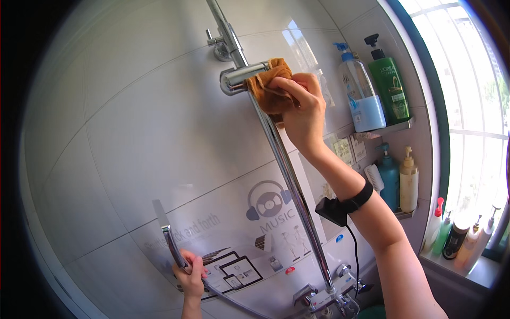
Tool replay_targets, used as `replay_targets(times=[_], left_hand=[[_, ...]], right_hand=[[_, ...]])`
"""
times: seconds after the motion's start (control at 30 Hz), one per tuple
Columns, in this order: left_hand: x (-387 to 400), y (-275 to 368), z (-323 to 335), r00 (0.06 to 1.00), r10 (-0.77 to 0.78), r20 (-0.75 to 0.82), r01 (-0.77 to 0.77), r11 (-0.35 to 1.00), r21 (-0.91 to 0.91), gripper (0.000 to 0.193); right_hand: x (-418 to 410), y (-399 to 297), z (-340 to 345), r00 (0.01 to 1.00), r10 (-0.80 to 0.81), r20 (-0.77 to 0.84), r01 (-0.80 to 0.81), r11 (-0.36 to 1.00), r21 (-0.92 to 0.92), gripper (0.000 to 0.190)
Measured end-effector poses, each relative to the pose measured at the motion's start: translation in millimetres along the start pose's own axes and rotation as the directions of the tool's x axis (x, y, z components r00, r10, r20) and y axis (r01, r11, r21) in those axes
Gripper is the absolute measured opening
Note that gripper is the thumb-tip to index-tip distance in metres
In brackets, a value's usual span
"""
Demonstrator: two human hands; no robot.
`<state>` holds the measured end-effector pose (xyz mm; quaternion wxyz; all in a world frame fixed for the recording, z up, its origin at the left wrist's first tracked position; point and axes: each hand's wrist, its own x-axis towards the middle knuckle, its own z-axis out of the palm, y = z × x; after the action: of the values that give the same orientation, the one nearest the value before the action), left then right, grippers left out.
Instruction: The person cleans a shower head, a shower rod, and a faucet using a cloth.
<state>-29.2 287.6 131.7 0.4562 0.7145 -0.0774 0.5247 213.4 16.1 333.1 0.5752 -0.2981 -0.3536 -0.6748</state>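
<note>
My right hand (305, 105) grips a folded brown cloth (275, 89). The cloth lies against the chrome handset holder (235, 79) on the shower riser rail (293, 179) and covers the holder's right end. Around my right forearm is a black strap (360, 197) carrying a small black device (332, 211) with a cable. Lower left, my left hand (190, 275) is closed around the handle of a chrome hand shower (173, 247), which tilts upward. A grey shower hose (235, 301) runs from that hand toward the bottom edge.
Pump bottles, including a green one (390, 87) and a clear one with blue liquid (362, 95), stand on a corner shelf (392, 127). More bottles and a white brush (373, 178) are below. Several bottles line the windowsill (458, 271). A mixer valve (322, 299) sits below the rail.
</note>
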Motion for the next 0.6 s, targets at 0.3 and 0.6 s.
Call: replay_targets(times=[0.3, 0.6], left_hand=[[2, 2, 4, 0.999, -0.037, -0.037, 0.039, 0.999, 0.036, 0.016], [-1, 11, 4, 0.997, -0.073, -0.018, 0.074, 0.994, 0.085, 0.013]], right_hand=[[-19, 8, 12, 0.951, 0.308, 0.032, -0.309, 0.951, 0.03, 0.036], [30, -8, 2, 0.372, 0.857, 0.355, -0.922, 0.298, 0.246, 0.021]])
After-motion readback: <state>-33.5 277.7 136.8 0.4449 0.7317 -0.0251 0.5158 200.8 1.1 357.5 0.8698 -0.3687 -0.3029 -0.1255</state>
